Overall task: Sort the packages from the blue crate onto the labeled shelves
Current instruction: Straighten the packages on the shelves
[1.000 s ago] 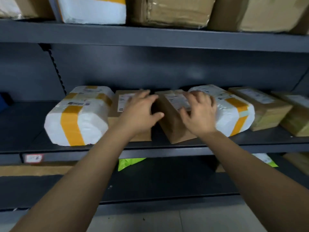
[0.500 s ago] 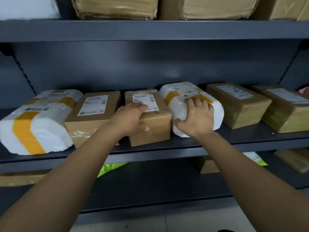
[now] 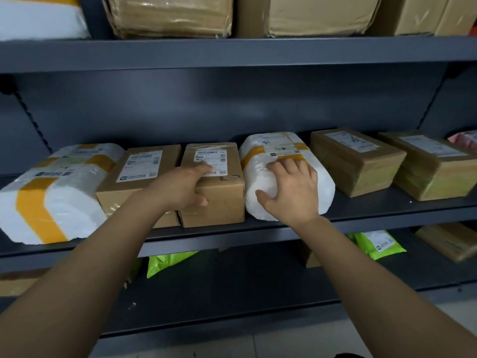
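On the middle shelf [image 3: 258, 237] a small brown cardboard box [image 3: 222, 202] with a white label stands beside a white foam-wrapped package [image 3: 262, 153] banded in yellow tape. My left hand [image 3: 180, 192] grips the box's front left corner, fingers on top and thumb on the front face. My right hand [image 3: 289, 192] holds the near end of the white package, fingers spread over its top and thumb on its end face. The two parcels sit almost touching. The blue crate is not in view.
A large white package [image 3: 51, 202] and another brown box [image 3: 139, 171] lie left of my hands. Two taped boxes [image 3: 356, 161] [image 3: 433, 169] and a pink item [image 3: 464, 138] lie to the right. Green bags [image 3: 167, 262] sit on the lower shelf, big cartons [image 3: 170, 16] above.
The brown box has been turned from slanted to square with the shelf edge, between its neighbours. My right hand went from that box to the white package and straightened it. My view shifted right.
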Demonstrator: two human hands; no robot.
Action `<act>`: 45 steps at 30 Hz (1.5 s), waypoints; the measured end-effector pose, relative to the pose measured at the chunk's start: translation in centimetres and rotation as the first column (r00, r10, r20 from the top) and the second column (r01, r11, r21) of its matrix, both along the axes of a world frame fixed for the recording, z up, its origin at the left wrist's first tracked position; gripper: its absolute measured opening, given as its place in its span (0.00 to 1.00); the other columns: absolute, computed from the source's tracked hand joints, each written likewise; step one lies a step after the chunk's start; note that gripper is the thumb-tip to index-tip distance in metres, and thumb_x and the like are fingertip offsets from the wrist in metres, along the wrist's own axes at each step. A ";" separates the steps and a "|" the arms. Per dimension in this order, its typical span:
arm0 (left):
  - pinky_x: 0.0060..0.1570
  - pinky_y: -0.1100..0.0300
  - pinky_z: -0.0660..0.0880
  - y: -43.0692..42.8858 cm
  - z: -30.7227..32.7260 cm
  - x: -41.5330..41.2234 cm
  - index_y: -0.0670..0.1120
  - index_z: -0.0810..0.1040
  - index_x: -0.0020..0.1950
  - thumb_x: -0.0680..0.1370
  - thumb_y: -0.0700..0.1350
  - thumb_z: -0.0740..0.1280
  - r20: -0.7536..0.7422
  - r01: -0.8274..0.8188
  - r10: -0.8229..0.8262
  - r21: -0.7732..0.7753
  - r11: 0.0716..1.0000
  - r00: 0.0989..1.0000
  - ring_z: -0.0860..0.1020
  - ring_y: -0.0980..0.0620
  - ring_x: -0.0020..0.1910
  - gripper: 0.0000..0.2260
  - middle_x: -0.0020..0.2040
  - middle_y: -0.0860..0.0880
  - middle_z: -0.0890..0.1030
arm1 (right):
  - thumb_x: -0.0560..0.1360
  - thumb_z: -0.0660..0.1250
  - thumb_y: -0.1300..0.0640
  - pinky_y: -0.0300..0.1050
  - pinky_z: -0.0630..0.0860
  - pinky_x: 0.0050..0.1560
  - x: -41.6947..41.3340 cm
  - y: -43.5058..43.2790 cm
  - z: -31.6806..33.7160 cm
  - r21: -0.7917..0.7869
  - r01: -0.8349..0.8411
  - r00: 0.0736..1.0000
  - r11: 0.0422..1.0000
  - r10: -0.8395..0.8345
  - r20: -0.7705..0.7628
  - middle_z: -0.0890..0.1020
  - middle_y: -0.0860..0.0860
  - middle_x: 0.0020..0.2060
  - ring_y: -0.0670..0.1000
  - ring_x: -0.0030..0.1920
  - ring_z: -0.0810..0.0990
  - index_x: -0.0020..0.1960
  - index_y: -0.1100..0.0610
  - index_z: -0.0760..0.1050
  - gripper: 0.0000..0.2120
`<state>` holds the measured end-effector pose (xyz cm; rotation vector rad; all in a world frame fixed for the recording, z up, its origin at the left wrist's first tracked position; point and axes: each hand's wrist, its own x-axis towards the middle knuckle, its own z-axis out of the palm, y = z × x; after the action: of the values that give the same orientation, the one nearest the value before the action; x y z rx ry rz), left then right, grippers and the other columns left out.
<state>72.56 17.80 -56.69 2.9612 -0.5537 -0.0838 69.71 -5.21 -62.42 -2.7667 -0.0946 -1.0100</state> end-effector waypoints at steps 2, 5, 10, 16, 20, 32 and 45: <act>0.70 0.54 0.61 -0.1 -0.3 -0.1 0.52 0.55 0.78 0.75 0.48 0.72 0.014 0.006 -0.006 0.000 1.000 1.000 0.61 0.47 0.74 0.37 0.79 0.52 0.56 | 0.63 0.67 0.42 0.58 0.70 0.59 -0.2 0.1 0.0 0.011 -0.003 1.000 1.000 0.003 -0.011 0.80 0.55 0.53 0.61 0.53 0.76 0.56 0.56 0.79 0.26; 0.73 0.58 0.52 -0.2 -0.7 -0.2 0.49 0.52 0.79 0.76 0.48 0.70 0.052 0.025 -0.026 0.027 0.999 0.998 0.53 0.50 0.77 0.37 0.80 0.50 0.51 | 0.64 0.67 0.43 0.58 0.69 0.60 -0.3 0.1 0.1 0.028 -0.016 0.999 0.999 0.017 -0.028 0.80 0.55 0.54 0.61 0.54 0.76 0.56 0.56 0.79 0.26; 0.76 0.54 0.49 -0.4 -1.0 -0.4 0.46 0.48 0.79 0.78 0.49 0.67 0.080 0.025 -0.032 0.083 0.996 0.996 0.48 0.51 0.78 0.37 0.80 0.48 0.48 | 0.65 0.66 0.44 0.57 0.69 0.61 -0.4 -0.4 0.0 0.035 -0.058 0.998 0.998 0.058 -0.004 0.81 0.54 0.55 0.60 0.55 0.76 0.58 0.56 0.79 0.25; 0.76 0.57 0.48 -4.5 0.5 -1.7 0.46 0.46 0.79 0.77 0.54 0.68 0.088 0.087 -0.085 -0.016 0.996 0.992 0.48 0.50 0.78 0.40 0.80 0.47 0.48 | 0.71 0.62 0.41 0.53 0.67 0.62 -0.4 -2.5 -0.1 0.098 -0.096 0.993 0.991 0.088 0.076 0.79 0.54 0.57 0.57 0.59 0.75 0.60 0.56 0.78 0.25; 0.75 0.56 0.52 -11.3 2.3 -1.9 0.47 0.50 0.79 0.77 0.54 0.67 0.195 0.208 -0.189 -0.081 0.975 0.962 0.52 0.50 0.77 0.38 0.79 0.48 0.52 | 0.75 0.56 0.42 0.55 0.66 0.61 -0.8 -7.7 0.9 0.191 -0.007 0.995 0.981 -0.012 0.102 0.78 0.56 0.58 0.58 0.61 0.72 0.62 0.56 0.77 0.25; 0.70 0.53 0.61 -32.1 2.1 0.5 0.46 0.55 0.78 0.78 0.56 0.65 0.210 0.330 -0.328 0.024 0.944 0.921 0.59 0.45 0.74 0.34 0.77 0.45 0.59 | 0.72 0.68 0.51 0.58 0.57 0.69 -1.1 -27.8 0.9 0.082 0.402 0.912 0.912 -0.391 -0.125 0.70 0.63 0.67 0.63 0.70 0.63 0.66 0.61 0.71 0.25; 0.72 0.56 0.59 -35.3 0.4 3.4 0.48 0.63 0.76 0.80 0.45 0.63 0.103 0.277 -0.274 -0.013 0.961 0.956 0.63 0.49 0.74 0.24 0.76 0.48 0.64 | 0.66 0.65 0.51 0.58 0.66 0.63 0.9 -33.0 0.1 0.015 0.381 0.921 0.925 -0.377 -0.099 0.80 0.59 0.55 0.64 0.57 0.75 0.59 0.61 0.78 0.24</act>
<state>75.99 -17.49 -56.31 2.8537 -0.9711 0.0458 70.58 -38.22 -62.29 -2.8565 0.4876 -0.9447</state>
